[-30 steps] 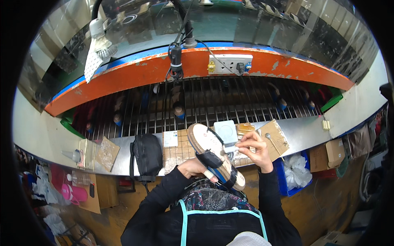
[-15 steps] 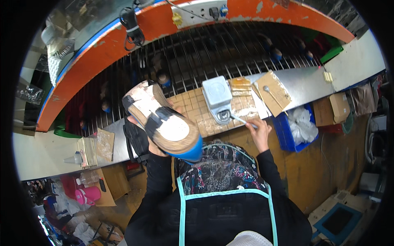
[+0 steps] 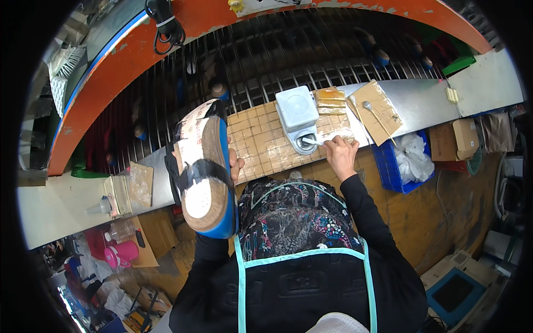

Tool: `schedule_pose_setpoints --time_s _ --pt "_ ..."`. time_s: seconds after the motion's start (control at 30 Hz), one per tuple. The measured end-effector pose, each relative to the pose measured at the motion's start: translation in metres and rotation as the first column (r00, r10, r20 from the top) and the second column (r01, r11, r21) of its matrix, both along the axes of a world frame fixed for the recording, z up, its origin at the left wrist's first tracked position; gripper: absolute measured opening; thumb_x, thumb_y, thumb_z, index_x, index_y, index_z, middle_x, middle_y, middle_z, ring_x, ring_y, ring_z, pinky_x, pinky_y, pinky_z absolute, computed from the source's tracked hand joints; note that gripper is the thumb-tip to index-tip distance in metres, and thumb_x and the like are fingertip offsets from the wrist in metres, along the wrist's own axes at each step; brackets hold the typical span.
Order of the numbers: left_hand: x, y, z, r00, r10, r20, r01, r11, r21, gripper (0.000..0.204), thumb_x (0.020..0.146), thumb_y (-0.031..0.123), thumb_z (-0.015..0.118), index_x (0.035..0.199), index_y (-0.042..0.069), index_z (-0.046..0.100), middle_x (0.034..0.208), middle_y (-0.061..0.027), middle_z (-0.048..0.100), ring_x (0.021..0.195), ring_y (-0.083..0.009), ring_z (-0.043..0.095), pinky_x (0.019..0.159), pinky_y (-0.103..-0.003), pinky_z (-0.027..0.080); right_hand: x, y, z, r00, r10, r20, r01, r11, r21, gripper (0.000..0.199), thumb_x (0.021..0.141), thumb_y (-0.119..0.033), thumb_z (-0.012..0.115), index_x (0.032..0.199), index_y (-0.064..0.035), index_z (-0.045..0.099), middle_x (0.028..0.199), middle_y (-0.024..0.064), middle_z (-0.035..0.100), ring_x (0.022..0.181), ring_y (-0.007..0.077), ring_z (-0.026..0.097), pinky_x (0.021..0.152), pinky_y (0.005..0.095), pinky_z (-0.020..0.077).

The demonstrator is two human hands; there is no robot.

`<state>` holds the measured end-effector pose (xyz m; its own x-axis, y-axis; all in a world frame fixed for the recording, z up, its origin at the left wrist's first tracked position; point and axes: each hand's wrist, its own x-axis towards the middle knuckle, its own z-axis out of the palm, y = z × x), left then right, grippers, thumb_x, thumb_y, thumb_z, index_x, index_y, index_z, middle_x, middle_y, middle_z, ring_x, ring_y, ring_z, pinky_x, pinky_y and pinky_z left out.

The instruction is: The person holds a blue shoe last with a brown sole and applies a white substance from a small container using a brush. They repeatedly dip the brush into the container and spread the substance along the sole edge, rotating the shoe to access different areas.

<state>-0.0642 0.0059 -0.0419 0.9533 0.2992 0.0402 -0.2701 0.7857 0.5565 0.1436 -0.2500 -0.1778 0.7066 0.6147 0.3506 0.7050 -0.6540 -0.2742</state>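
Note:
My left hand [image 3: 235, 164] grips a shoe [image 3: 208, 192] held sole up at the left of the work board. Its underside has a brown wood-grain rim, pale pads and black straps or tape across it, and blue shows along its side. Most of that hand is hidden behind the shoe; some fingertips show at its right edge. The fingers of my right hand [image 3: 342, 156] pinch a thin, pale-handled brush [image 3: 317, 142]. Its tip is in the round cup of a grey-white dispenser [image 3: 297, 114], so the tip itself is hard to make out.
A taped cardboard board [image 3: 255, 141] lies under the dispenser on the metal bench. Beside it are amber blocks [image 3: 331, 101] and a cardboard piece [image 3: 377, 114] with sticks. Behind runs a rack of metal rods [image 3: 261, 66] carrying other shoes. A blue crate [image 3: 397, 180] stands at the right.
The shoe has swung to a more upright angle and moved left, away from the apron. My right hand has come closer to the cup, with the brush tip further in. The view has shifted slightly.

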Motion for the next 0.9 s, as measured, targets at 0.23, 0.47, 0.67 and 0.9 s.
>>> schedule_pose_setpoints --time_s 0.23,0.47,0.67,0.9 --pt "0.011 0.0 0.025 0.999 0.018 -0.051 -0.027 0.983 -0.18 0.111 0.076 0.086 0.037 0.144 0.0 0.027 0.102 -0.0293 0.055 0.083 -0.0358 0.059 0.061 -0.042 0.054 0.0 -0.019 -0.013 0.892 -0.139 -0.429 0.174 0.984 0.043 0.021 0.087 -0.029 0.067 0.081 -0.01 0.074 0.073 0.0072 0.068 0.058 0.0201 0.059 0.065 0.0359 0.0348" --pt "0.026 0.01 -0.001 0.973 -0.02 -0.231 -0.004 0.995 -0.102 0.104 0.078 0.084 0.038 0.134 -0.003 0.04 0.095 -0.0292 0.06 0.077 -0.0331 0.065 0.062 -0.037 0.057 0.003 -0.038 -0.028 0.256 0.114 -0.96 0.374 0.904 0.208 0.021 0.084 -0.029 0.07 0.087 -0.0081 0.074 0.065 0.0068 0.064 0.057 0.0148 0.056 0.057 0.0289 0.0399" --pt "0.05 -0.008 -0.017 0.867 0.183 -0.464 -0.117 0.979 0.167 0.079 0.091 0.069 0.04 0.13 0.001 0.048 0.112 -0.0113 0.063 0.094 -0.0175 0.065 0.083 -0.03 0.055 -0.014 -0.003 0.059 0.874 -0.051 -0.482 0.197 0.946 0.257 0.015 0.078 -0.02 0.077 0.089 -0.01 0.075 0.073 0.0015 0.067 0.068 0.0164 0.058 0.078 0.0296 0.0334" --pt "0.057 -0.021 0.007 0.96 0.048 -0.276 0.024 0.967 0.253 0.081 0.089 0.071 0.04 0.129 0.001 0.049 0.105 -0.0101 0.064 0.091 -0.0158 0.065 0.077 -0.029 0.055 -0.035 0.04 0.18 0.954 0.254 -0.157 -0.117 0.801 0.587 0.017 0.076 -0.016 0.078 0.092 -0.0117 0.076 0.082 -0.0002 0.063 0.071 0.0126 0.055 0.078 0.0293 0.0318"
